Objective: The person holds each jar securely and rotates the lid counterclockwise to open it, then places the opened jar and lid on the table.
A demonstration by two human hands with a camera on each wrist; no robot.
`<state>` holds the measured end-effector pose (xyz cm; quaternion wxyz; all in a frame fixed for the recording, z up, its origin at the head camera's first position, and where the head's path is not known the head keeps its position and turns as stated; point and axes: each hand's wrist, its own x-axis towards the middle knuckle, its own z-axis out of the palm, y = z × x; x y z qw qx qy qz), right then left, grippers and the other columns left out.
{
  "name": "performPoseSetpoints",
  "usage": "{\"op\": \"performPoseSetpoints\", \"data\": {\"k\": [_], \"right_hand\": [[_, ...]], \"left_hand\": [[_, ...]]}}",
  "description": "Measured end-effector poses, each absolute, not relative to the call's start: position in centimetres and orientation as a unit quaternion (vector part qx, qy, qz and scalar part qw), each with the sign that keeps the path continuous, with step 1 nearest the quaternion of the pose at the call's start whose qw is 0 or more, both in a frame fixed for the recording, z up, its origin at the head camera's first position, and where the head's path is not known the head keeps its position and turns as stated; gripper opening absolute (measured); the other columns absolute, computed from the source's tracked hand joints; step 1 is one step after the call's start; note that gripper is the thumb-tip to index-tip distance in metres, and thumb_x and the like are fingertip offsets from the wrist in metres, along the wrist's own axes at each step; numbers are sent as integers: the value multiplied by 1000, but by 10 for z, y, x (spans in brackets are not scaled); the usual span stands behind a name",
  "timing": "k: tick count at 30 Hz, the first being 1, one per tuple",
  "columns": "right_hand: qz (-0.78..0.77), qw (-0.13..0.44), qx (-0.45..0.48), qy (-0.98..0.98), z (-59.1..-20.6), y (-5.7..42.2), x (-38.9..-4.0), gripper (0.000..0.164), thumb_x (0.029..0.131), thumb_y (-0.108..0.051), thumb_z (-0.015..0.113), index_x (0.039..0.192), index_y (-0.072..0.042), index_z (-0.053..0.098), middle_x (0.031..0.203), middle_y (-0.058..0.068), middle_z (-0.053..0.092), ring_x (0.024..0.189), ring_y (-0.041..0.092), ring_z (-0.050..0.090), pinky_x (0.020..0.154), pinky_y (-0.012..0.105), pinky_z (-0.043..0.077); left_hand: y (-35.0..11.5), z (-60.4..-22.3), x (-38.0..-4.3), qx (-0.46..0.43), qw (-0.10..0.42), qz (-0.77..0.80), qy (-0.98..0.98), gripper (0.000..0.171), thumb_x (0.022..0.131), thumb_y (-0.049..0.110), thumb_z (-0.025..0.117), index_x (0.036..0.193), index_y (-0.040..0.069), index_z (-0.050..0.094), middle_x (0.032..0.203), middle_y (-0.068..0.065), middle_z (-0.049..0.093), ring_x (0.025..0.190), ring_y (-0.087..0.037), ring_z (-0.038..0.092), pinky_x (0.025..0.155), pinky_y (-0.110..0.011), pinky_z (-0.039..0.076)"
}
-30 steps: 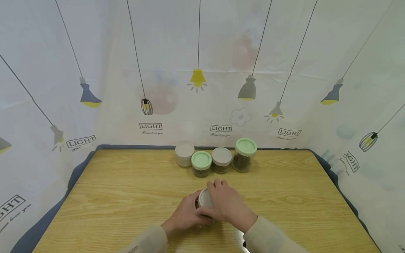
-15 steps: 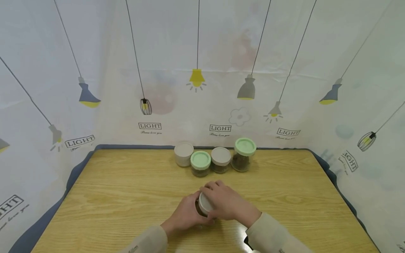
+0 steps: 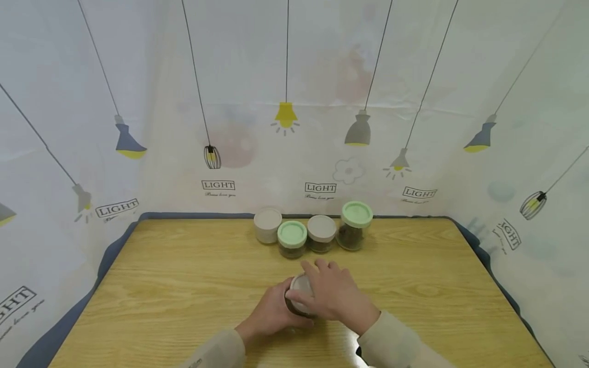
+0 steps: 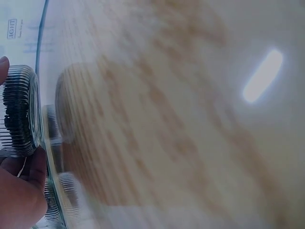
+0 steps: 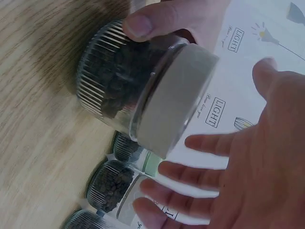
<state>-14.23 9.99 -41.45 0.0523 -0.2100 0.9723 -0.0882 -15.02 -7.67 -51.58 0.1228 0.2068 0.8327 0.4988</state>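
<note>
Before a white backdrop [image 3: 248,61] printed with hanging lamps [image 3: 286,114], at a wood-grain table [image 3: 175,271], grasping a dark-filled jar [image 5: 116,78] above the middle of the near half

Curls the left hand [image 3: 273,309] round the ribbed glass, fingers and thumb clamped on it; holds the right hand [image 3: 338,294] over the jar's top, fingers and thumb spread apart, touching or not impossible to tell; toward the back edge, shows a tall green-lidded jar [image 3: 353,227] at the right end of a row, a whitish jar [image 3: 268,226] at the left end, and between them a low green-lidded jar [image 3: 292,239] beside a low grey-lidded jar [image 3: 321,233]; has a pale grey lid [image 5: 176,98] seated on the dark-filled jar
</note>
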Motion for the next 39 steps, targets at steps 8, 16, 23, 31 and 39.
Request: {"op": "performPoseSetpoints", "data": {"k": [8, 16, 23, 31, 39], "right_hand": [[-87, 62, -154, 982, -417, 94, -137, 91, 76, -82, 52, 131, -10, 53, 118, 20, 59, 96, 37, 61, 70, 51, 53], [-102, 88, -175, 975, -416, 94, -139, 77, 76, -70, 66, 123, -9, 54, 101, 13, 57, 76, 27, 59, 60, 44, 50], [-107, 116, -267, 951, -413, 102, -144, 74, 74, -46, 81, 135, -17, 51, 116, 11, 55, 90, 28, 57, 68, 42, 52], [-112, 140, -334, 925, -407, 105, -148, 80, 65, -15, 90, 133, -28, 52, 136, 1, 52, 110, 28, 55, 83, 42, 54], [-124, 157, -317, 927, -403, 108, -146, 106, 61, -34, 92, 150, -27, 35, 162, 6, 24, 141, 44, 33, 98, 65, 41]], "left_hand": [[-76, -517, -150, 212, 131, 511, 823, 83, 70, 48, 85, 140, 24, 48, 128, 4, 62, 110, -13, 63, 86, -26, 53], [-75, -519, -152, 213, 124, 507, 826, 82, 68, 53, 84, 136, 22, 51, 121, 5, 65, 106, -10, 63, 86, -26, 53], [-77, -519, -151, 211, 129, 488, 837, 88, 68, 52, 84, 140, 21, 47, 129, 4, 62, 112, -10, 61, 94, -29, 51], [-77, -518, -150, 202, 132, 484, 841, 92, 64, 55, 86, 141, 22, 45, 125, 3, 62, 110, -10, 61, 93, -30, 50], [-77, -517, -150, 203, 130, 486, 840, 94, 66, 54, 85, 143, 16, 45, 130, 1, 61, 115, -13, 61, 97, -33, 49]]}}
